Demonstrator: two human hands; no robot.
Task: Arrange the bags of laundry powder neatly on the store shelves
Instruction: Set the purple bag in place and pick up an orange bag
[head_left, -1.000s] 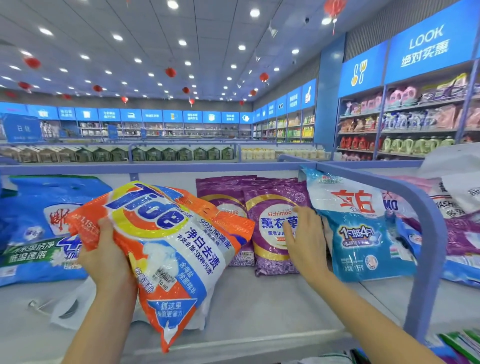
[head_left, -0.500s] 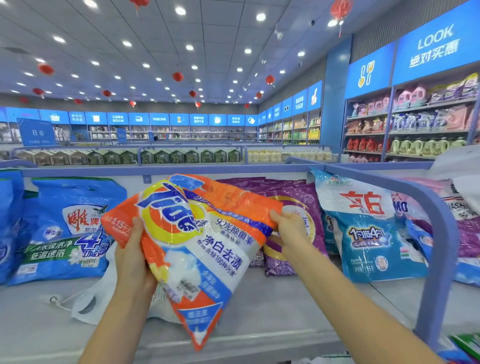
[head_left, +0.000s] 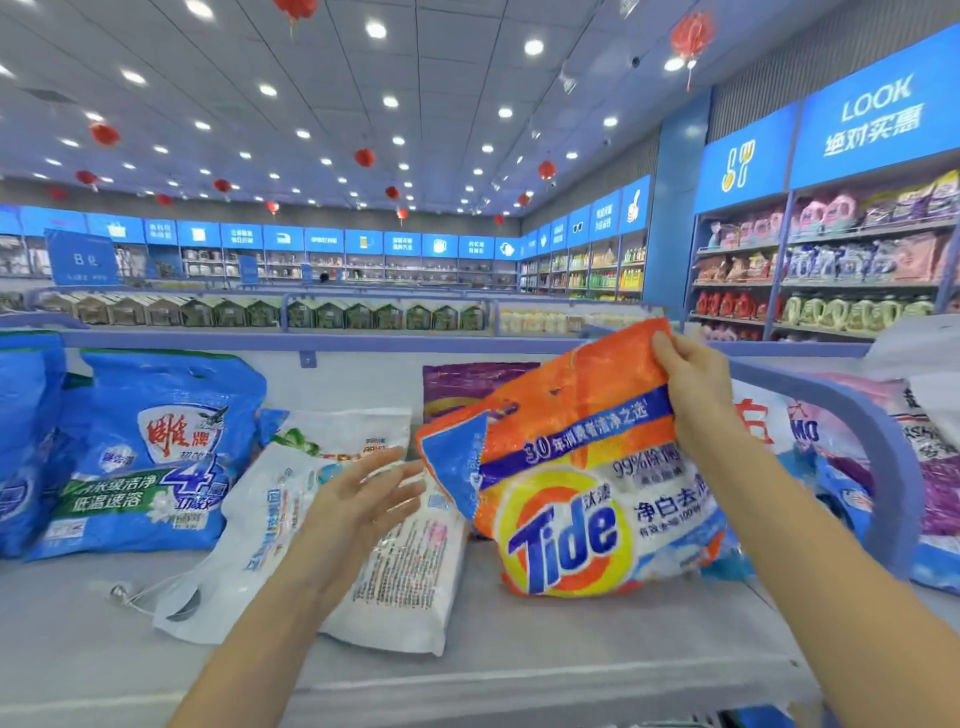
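Observation:
An orange Tide bag (head_left: 566, 499) stands nearly upright on the grey shelf (head_left: 519, 644), right of centre. My right hand (head_left: 691, 384) pinches its top right corner. My left hand (head_left: 363, 499) hovers open just left of the bag, fingers spread, touching nothing that I can see. Under that hand a white bag (head_left: 395, 571) lies flat on the shelf. A blue bag (head_left: 150, 457) leans against the back panel at the left. A purple bag (head_left: 467, 387) shows behind the Tide bag.
A blue curved rail (head_left: 883, 457) divides the shelf on the right, with purple and white bags (head_left: 935, 467) beyond it. Another blue bag (head_left: 21, 441) stands at the far left. Bare shelf lies along the front edge. Store aisles fill the background.
The Tide bag went from tilted in both hands to upright on the shelf further right. My left hand let go of it. My right hand shifted to its top corner.

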